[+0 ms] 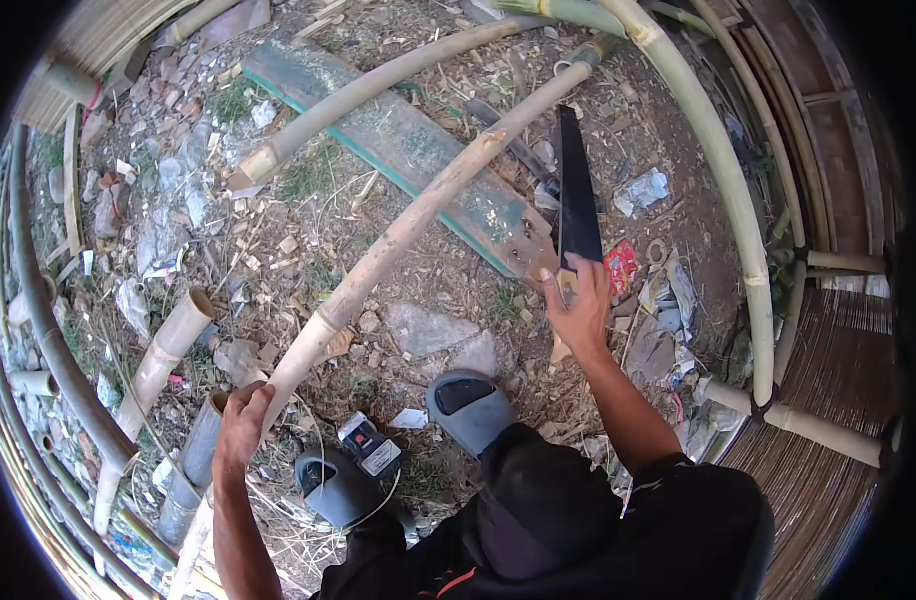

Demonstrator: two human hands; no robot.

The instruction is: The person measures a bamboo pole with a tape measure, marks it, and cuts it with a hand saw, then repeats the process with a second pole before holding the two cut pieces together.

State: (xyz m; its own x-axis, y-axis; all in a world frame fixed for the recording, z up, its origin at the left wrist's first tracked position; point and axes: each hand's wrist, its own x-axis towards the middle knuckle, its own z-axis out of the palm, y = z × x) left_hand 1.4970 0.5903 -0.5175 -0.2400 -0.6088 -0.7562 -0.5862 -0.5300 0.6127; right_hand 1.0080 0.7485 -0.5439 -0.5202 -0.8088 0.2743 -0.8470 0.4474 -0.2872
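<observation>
A long pale bamboo pole (393, 240) slants from the lower left to the upper right in the head view. My left hand (243, 422) is closed around its near part. My right hand (582, 310) grips the handle of a hand saw, and the dark saw blade (578, 195) points away from me, to the right of the pole. The blade stands apart from the pole. Under the pole lies a worn green plank (348, 125), whose near end reaches close to my right hand. Part of the saw handle is hidden by my fingers.
A second bamboo pole (378, 82) lies across the plank's far part. Thick bamboo stubs (175, 335) stand at left, and a curved pole (718, 150) bends along the right. A small dark box (370, 450) sits between my sandals. Wood chips and litter cover the ground.
</observation>
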